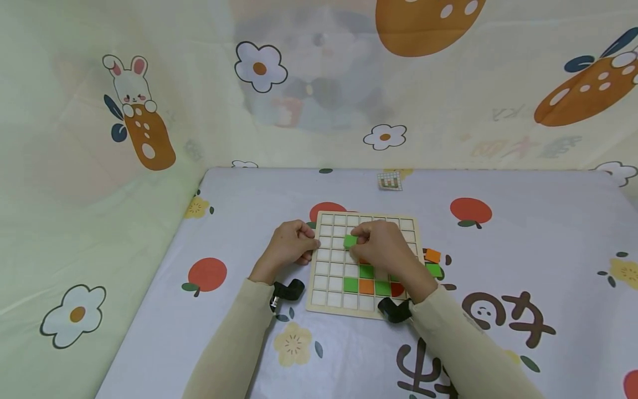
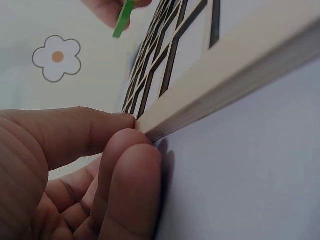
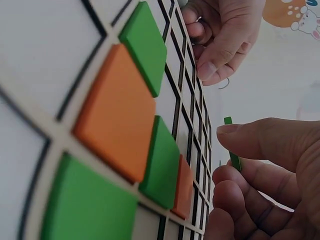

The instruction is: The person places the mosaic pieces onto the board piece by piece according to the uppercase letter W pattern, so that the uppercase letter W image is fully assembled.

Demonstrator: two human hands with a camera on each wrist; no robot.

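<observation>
One green tile (image 1: 350, 241) was near the middle of the frame, held up off the gridded board (image 1: 329, 299) and pinched between the thumb and fingers of the right hand (image 1: 384, 244). The left hand (image 1: 289, 244), its fingers curled, gripped the board's left edge. Coloured squares (image 1: 366, 286) sat in the board's lower cells. Right of it, a loose orange piece (image 1: 433, 255) and a loose green piece (image 1: 434, 270) lay on the table (image 1: 249, 221); a small card (image 1: 390, 181) lay at upper centre.
</observation>
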